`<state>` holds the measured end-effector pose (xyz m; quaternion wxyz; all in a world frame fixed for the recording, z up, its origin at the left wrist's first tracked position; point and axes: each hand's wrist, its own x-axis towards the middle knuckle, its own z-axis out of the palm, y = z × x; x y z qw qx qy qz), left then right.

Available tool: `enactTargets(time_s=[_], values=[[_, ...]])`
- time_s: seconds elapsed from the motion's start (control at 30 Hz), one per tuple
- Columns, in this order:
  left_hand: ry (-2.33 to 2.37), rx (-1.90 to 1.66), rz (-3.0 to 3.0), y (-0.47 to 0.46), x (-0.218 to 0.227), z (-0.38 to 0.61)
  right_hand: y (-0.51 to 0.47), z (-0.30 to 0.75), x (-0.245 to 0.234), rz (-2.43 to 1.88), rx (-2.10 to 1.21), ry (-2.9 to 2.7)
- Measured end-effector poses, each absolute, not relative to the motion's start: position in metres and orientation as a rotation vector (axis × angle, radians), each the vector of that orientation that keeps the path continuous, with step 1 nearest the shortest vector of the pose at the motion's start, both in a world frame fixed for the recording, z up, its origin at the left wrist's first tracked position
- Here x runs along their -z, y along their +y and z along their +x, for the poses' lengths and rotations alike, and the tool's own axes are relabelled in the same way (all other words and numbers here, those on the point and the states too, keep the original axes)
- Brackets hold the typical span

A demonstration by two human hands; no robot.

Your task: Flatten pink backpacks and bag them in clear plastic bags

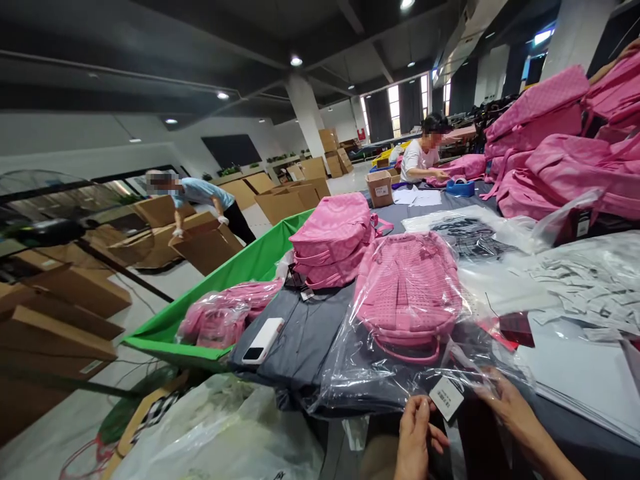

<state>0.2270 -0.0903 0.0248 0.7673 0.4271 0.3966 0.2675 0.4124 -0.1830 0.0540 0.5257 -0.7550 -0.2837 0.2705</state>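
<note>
A pink backpack lies in a clear plastic bag on the table in front of me, its top loop towards me. My left hand is at the table's near edge, thumb and fingers closed on the near edge of the plastic bag. Just beside its fingertips is a white barcode tag; whether they touch it I cannot tell. To the right, my right hand pinches the bag's plastic near its right corner, with its fingertips partly hidden by the film.
Left of the bag are a pink backpack stack, a white phone and a green-lined bin holding bagged backpacks. White sheets, loose labels and piled pink backpacks are on the right. Two people work beyond, one among cardboard boxes.
</note>
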Motion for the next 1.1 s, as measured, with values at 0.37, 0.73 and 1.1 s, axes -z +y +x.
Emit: enactTargets(time_s=[0.37,0.73,1.1], values=[[0.756,-0.393,2.488,-0.065,-0.047,0.212,-0.212,0.402,-0.044,-1.965,-0.457,-0.667],[0.663,0.045,2.514,-0.069,-0.069,0.251,-0.209,0.384,-0.034,-1.988,-0.408,-0.565],[-1.124,-0.387,2.922,-0.038,-0.135,0.311,-0.258,0.348,-0.024,-2.160,0.223,-1.020]])
